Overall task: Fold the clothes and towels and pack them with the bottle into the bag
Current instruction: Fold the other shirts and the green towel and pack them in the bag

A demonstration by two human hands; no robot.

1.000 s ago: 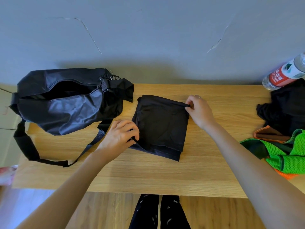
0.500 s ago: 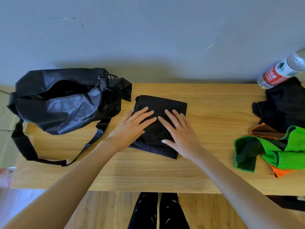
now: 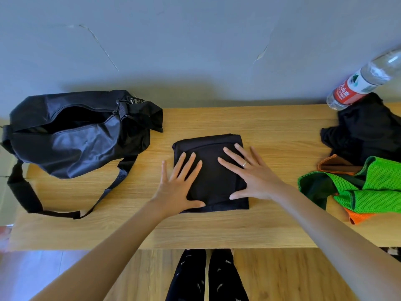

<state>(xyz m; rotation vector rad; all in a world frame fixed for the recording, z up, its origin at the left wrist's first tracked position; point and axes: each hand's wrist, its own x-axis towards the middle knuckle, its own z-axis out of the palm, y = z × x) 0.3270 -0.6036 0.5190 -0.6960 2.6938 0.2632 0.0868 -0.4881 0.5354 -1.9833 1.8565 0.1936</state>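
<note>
A folded black garment (image 3: 213,177) lies flat in the middle of the wooden table (image 3: 282,135). My left hand (image 3: 178,187) presses on its left side with fingers spread straight. My right hand (image 3: 251,173), wearing a ring, lies flat on its right side. A black duffel bag (image 3: 73,135) sits at the left with its zip gaping open. At the far right lean a clear water bottle (image 3: 358,83) with a red label, a crumpled black garment (image 3: 366,131), and green mesh cloth (image 3: 368,187) over orange and brown pieces.
The bag's black strap (image 3: 28,192) loops over the table's left front. A grey wall stands right behind the table. My legs in dark trousers (image 3: 206,276) show below the table's front edge, above a wooden floor.
A second ago both hands pinched the garment's edges. They then let go and laid flat on it. Since half a second ago they have spread apart, sliding outward and toward me over the cloth.
</note>
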